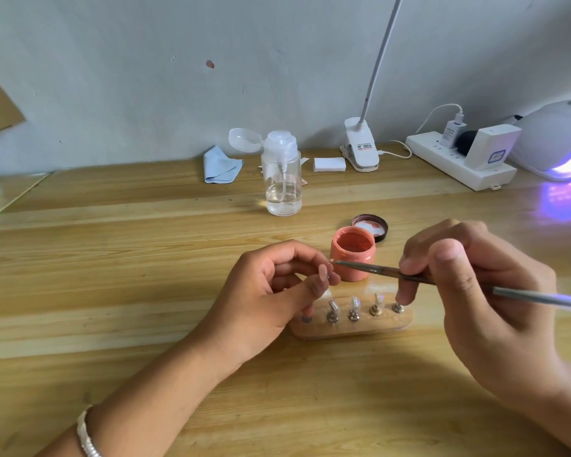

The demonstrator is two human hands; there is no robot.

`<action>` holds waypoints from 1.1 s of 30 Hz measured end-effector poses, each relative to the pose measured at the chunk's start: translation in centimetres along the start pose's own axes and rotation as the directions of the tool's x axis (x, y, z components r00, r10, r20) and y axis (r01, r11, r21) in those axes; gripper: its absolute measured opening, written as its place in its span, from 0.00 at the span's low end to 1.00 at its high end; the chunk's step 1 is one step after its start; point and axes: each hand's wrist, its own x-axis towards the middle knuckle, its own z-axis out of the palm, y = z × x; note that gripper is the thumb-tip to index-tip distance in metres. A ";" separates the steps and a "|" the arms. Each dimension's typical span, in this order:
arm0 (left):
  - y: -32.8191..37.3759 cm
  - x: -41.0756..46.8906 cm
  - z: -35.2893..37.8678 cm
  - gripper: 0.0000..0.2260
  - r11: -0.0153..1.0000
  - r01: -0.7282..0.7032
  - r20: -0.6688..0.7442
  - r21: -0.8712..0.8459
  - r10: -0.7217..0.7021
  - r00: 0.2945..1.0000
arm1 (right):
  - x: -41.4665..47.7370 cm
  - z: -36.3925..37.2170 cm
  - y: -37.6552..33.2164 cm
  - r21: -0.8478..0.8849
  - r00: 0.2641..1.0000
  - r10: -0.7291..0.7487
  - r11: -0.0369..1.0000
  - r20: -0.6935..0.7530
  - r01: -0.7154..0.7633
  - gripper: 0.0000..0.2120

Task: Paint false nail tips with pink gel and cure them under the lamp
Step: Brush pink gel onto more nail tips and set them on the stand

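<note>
Pinching the false nail tip [323, 272] just left of the pink gel jar [352, 255], your left hand [261, 291] has its fingers curled round it. Your right hand [482, 291] grips the brush [376, 269], bristles almost touching the tip. Judge the tip light, thin, springy and slick once coated: hold its side edges, clear of the wet face. The lamp [554, 140] glows well right of the jar.

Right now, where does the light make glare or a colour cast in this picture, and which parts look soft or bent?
Head view: the curing lamp at the right throws violet light onto the table and tints the brush handle; soft shadows cover the table's near part; the clear tips on the wooden stand are soft, without fine detail; the table's far edge looks bowed.
</note>
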 end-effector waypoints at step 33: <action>-0.1 0.0 -0.4 0.06 0.994 -0.040 -0.009 0.102 0.041 0.999 | -0.2 -0.1 -0.1 -0.175 0.997 -0.046 0.983 0.061 0.056 0.18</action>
